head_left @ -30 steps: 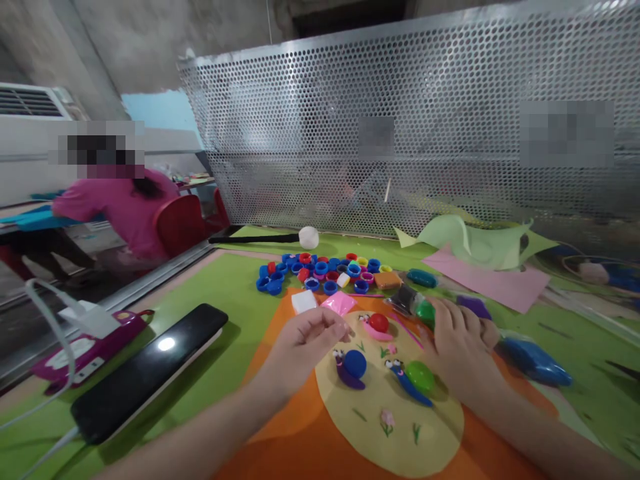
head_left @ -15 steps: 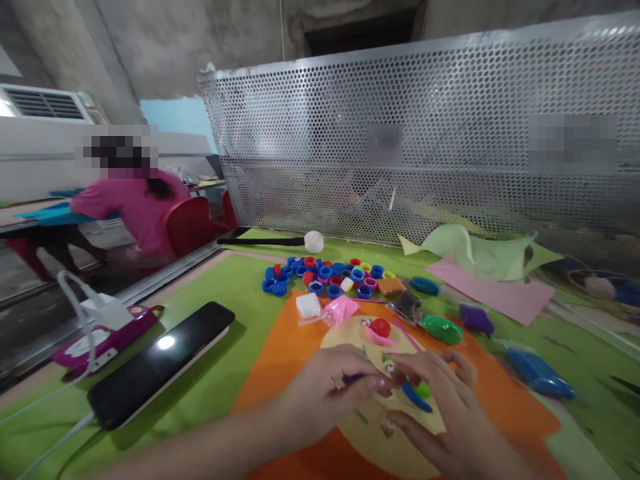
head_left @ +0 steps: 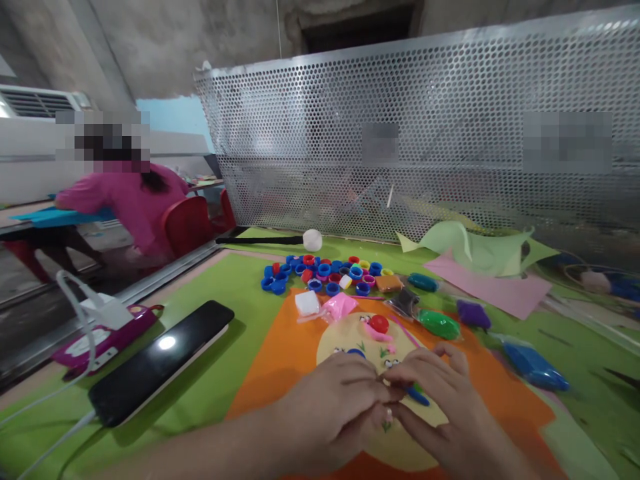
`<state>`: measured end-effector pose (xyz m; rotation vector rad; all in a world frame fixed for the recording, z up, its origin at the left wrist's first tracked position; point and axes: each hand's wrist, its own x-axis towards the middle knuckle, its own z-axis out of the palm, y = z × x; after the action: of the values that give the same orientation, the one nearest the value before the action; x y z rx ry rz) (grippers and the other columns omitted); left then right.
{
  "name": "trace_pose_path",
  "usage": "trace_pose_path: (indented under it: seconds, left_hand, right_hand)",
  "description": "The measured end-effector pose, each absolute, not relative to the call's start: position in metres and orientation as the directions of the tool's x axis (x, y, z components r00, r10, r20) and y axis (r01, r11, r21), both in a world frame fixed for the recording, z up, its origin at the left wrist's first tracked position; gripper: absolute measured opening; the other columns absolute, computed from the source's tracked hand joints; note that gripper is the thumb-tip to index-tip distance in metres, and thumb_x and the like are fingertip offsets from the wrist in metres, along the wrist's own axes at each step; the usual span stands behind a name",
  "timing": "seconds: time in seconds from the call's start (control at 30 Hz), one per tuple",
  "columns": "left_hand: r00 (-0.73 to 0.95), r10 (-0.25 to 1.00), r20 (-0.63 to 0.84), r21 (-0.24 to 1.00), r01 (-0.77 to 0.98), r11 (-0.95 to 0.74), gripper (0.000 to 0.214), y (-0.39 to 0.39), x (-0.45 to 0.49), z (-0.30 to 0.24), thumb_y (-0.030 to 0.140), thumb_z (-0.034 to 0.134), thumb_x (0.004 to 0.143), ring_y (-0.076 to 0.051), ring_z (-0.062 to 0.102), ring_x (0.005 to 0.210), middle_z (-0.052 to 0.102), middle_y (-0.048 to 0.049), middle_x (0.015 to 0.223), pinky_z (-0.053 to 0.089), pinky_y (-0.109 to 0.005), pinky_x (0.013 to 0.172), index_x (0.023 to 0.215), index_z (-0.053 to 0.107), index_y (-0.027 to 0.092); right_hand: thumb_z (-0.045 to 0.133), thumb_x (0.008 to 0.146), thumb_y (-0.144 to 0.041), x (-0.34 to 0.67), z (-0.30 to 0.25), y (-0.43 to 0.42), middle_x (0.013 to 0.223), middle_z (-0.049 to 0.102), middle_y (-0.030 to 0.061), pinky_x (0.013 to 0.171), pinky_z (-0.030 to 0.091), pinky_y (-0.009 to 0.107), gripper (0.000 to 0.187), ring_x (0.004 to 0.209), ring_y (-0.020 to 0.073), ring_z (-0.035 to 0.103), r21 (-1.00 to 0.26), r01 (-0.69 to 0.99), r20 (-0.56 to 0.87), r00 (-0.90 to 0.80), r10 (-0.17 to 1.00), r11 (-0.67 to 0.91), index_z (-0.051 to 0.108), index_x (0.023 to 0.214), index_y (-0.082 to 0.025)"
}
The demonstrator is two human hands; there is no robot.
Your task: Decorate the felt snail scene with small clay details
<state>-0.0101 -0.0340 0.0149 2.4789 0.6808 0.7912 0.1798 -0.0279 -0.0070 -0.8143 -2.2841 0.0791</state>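
Observation:
My left hand (head_left: 345, 400) and my right hand (head_left: 447, 403) meet over a pale yellow paper disc (head_left: 410, 450). The fingertips of both are pinched together; whatever small thing is between them is hidden. Just beyond, the disc carries a red cap (head_left: 379, 325) on a pink clay body (head_left: 380, 335), like a snail. A pair of googly eyes (head_left: 391, 364) and a blue clay strip (head_left: 419, 395) show beside my right fingers. Behind my left hand, a second blue piece (head_left: 356, 353) is partly covered. Small green grass marks dot the disc, which rests on orange paper (head_left: 265, 353).
Several bottle caps (head_left: 324, 270) cluster behind the disc. Clay packets lie around: white (head_left: 307, 304), pink (head_left: 340, 306), green (head_left: 439, 324), blue (head_left: 535, 363). A phone (head_left: 163, 363) and power strip (head_left: 107, 337) sit left. A perforated metal screen (head_left: 425, 133) stands behind; a person in pink (head_left: 127, 200) sits beyond.
My left hand has turned over and moved right, its fingers now meeting my right fingertips. Its bluish piece is no longer seen in the fingers. The camera view has shifted slightly.

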Motion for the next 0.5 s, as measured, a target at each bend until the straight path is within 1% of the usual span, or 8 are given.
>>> trace_pose_path:
  seconds: [0.07,0.1,0.23,0.37,0.43,0.5]
  left_hand:
    - [0.737,0.527,0.423,0.48,0.311,-0.82,0.03,-0.0353,-0.0107,0.0165,0.021,0.042,0.085,-0.021,0.058,0.09,0.065,-0.0139,0.093,0.043,-0.034,0.087,0.106,0.058,0.006]
    - [0.742,0.52,0.422,0.481,0.303,-0.823,0.032,-0.0364,-0.0108,0.0175,0.023,0.044,0.085,-0.022,0.058,0.092,0.064,-0.0146,0.096,0.043,-0.034,0.089,0.107,0.057,0.004]
    - [0.713,0.558,0.425,0.601,0.239,-0.763,0.038,-0.0409,-0.0098,0.0207,0.027,0.047,0.086,-0.022,0.057,0.098,0.063,-0.018,0.103,0.044,-0.029,0.089,0.11,0.055,0.0]
    - [0.657,0.606,0.448,0.697,0.167,-0.697,0.036,-0.0432,-0.0079,0.0209,0.027,0.046,0.086,-0.021,0.059,0.095,0.065,-0.0186,0.096,0.045,-0.027,0.086,0.108,0.058,0.0]
    - [0.665,0.619,0.418,0.748,0.135,-0.65,0.038,-0.0439,-0.0067,0.021,0.028,0.045,0.087,-0.022,0.06,0.093,0.066,-0.0191,0.093,0.046,-0.028,0.085,0.107,0.059,0.0]
    - [0.709,0.614,0.347,0.799,0.12,-0.589,0.043,-0.0441,-0.0051,0.0217,0.033,0.044,0.086,-0.023,0.06,0.091,0.066,-0.0202,0.091,0.046,-0.03,0.083,0.106,0.06,-0.001]
  right_hand:
    - [0.054,0.081,-0.016,0.1792,-0.0071,-0.0287,0.076,0.06,-0.0054,0.075,0.026,0.036,0.014,0.07,0.0177,0.056,-0.3,0.531,0.61,-0.531,0.588,0.792,0.048,0.092,-0.023]
    - [0.054,0.08,-0.016,0.1787,-0.007,-0.0294,0.076,0.06,-0.0054,0.075,0.025,0.036,0.014,0.07,0.0177,0.055,-0.311,0.529,0.619,-0.518,0.591,0.79,0.048,0.091,-0.023]
    - [0.054,0.081,-0.018,0.1765,-0.0048,-0.032,0.074,0.06,-0.0055,0.077,0.022,0.036,0.008,0.068,0.0169,0.054,-0.319,0.523,0.648,-0.488,0.585,0.79,0.048,0.085,-0.022]
    - [0.053,0.083,-0.021,0.1754,-0.0017,-0.0324,0.071,0.058,-0.0053,0.075,0.023,0.035,0.007,0.066,0.0162,0.053,-0.318,0.516,0.625,-0.517,0.586,0.795,0.046,0.083,-0.022]
    - [0.055,0.082,-0.024,0.175,-0.0003,-0.033,0.068,0.056,-0.0055,0.073,0.024,0.034,0.011,0.063,0.0157,0.052,-0.329,0.51,0.621,-0.518,0.588,0.795,0.045,0.08,-0.022]
    - [0.057,0.081,-0.027,0.1741,0.0011,-0.0344,0.062,0.053,-0.0064,0.072,0.025,0.034,0.017,0.059,0.0146,0.051,-0.336,0.498,0.625,-0.517,0.585,0.8,0.043,0.074,-0.021]
